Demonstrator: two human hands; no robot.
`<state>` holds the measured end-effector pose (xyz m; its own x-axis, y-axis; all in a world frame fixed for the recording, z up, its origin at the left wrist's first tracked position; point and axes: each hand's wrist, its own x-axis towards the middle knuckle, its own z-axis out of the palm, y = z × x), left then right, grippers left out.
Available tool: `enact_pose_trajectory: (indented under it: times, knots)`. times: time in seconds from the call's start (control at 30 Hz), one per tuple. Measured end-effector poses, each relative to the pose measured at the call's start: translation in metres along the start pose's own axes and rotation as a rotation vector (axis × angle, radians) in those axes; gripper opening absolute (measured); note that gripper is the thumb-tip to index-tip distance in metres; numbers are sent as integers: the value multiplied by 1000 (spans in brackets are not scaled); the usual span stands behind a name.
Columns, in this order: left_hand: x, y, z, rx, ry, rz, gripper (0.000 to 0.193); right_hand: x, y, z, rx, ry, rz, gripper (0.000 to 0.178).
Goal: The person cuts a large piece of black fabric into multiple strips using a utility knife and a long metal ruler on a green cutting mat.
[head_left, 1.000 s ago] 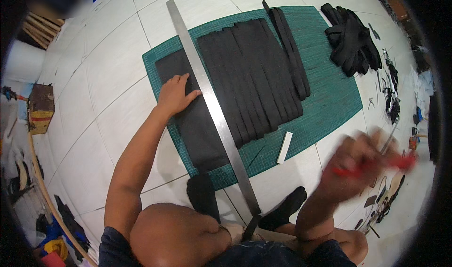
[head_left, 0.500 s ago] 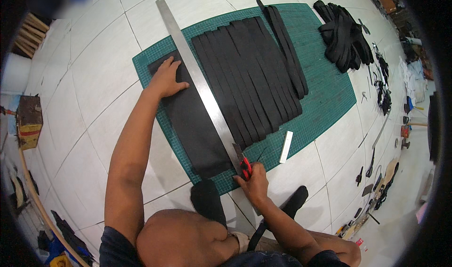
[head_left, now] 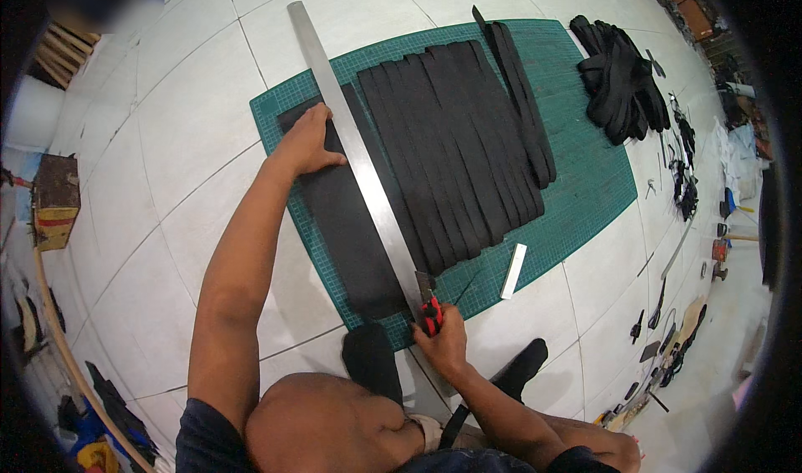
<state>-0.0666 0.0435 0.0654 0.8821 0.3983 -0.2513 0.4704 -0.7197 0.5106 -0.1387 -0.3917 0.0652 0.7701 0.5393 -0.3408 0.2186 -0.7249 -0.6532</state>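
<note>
My left hand (head_left: 311, 145) rests on a black sheet (head_left: 347, 231), its fingertips and spread thumb against the left edge of a long steel ruler (head_left: 365, 168). The ruler lies slantwise over the sheet, and a narrow black band shows to its right. In my right hand (head_left: 444, 339), fingers wrap round a red and black utility knife (head_left: 431, 313) at the ruler's near end. Its dark blade end points away from me. Beside the ruler, several black strips (head_left: 455, 139) lie side by side on a green cutting mat (head_left: 576, 193).
A folded black strip bundle (head_left: 520, 97) lies on the mat's right part. A white bar (head_left: 514, 271) crosses the mat's near edge. Coiled black straps (head_left: 618, 80) sit at the far right. Tools line the tiled floor (head_left: 535, 306) along the right. A wooden box (head_left: 57, 197) stands left.
The ruler has shifted left over the sheet, uncovering a band at its right. My left fingers have drawn in against the ruler's edge. The knife stays by its near end; the view has shifted slightly.
</note>
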Motion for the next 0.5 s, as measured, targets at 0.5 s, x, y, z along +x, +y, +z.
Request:
enact_pose_trajectory:
  times: [0.5]
  knots:
    - [1, 9, 8, 173, -106, -65, 127, 95, 52, -92, -281, 496, 61, 33]
